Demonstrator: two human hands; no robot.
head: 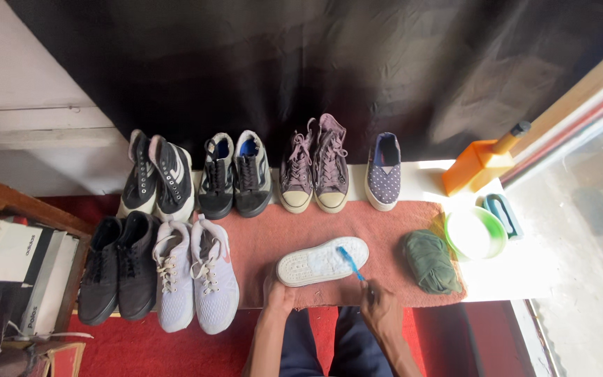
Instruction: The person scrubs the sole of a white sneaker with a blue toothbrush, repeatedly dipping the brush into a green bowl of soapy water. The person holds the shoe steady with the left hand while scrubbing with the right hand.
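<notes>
Scrubbing step: upturned white rubber shoe sole [322, 261] steadied at its 7 o'clock end by left hand [280, 296], fingers closed on it; blue-bristled toothbrush [351, 262] gripped by right hand [380, 307], bristles on sole. Further strokes judged needed.

Both forearms are bare, no sleeves reaching the wrists, and neither the left hand [280, 297] nor the right hand [380, 307] wears a glove. Below the rust-coloured mat [266, 241], dark navy trousers [315, 349] cover the legs.

Two flat shoeboxes [19, 269], white and grey with black panels, lie stacked just left of the black shoes [116, 265]. An orange bottle [481, 162] stands far off to their upper right.
</notes>
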